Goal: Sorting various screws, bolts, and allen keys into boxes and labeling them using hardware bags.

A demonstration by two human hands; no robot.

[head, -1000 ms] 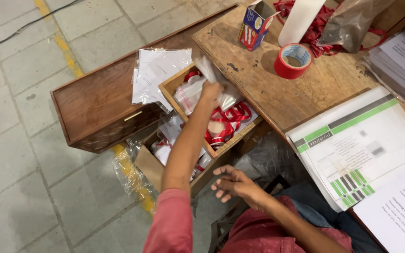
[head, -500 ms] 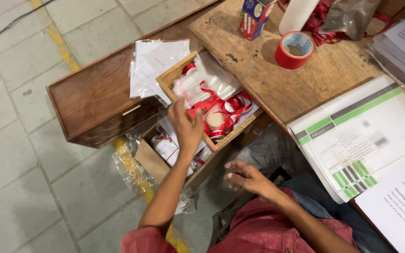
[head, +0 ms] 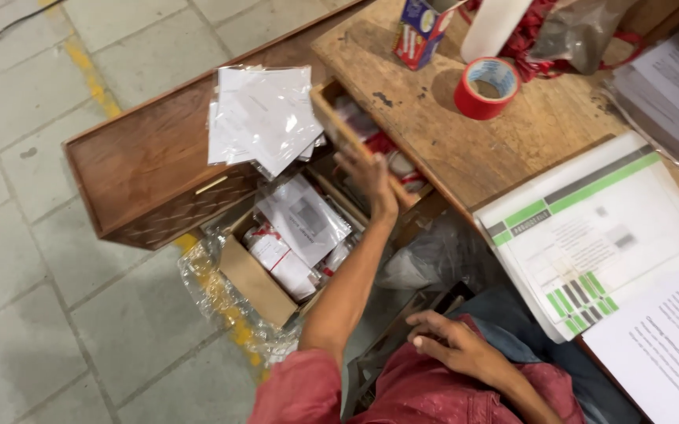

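Note:
My left hand (head: 368, 177) reaches out with fingers spread, flat against the front of a small wooden drawer (head: 330, 110) under the wooden desk (head: 449, 149). The hand is blurred and holds nothing. The drawer is mostly in, and only a strip of red and white packets (head: 375, 140) shows inside. My right hand (head: 453, 345) rests on my red-clothed lap, fingers loose and empty. Below the drawer an open cardboard box (head: 249, 283) on the floor holds white and red packets.
A stack of white sheets in clear sleeves (head: 265, 114) lies on a low wooden cabinet (head: 143, 173) at the left. On the desk are a red tape roll (head: 487, 88), a blue and red carton (head: 418, 31) and green-striped printed forms (head: 591, 235). A grey tiled floor (head: 33, 298) lies at the left.
The drawer has slid in under the desk, hiding most of its packets. My left hand went from inside the drawer to its front. My right hand stayed on my lap.

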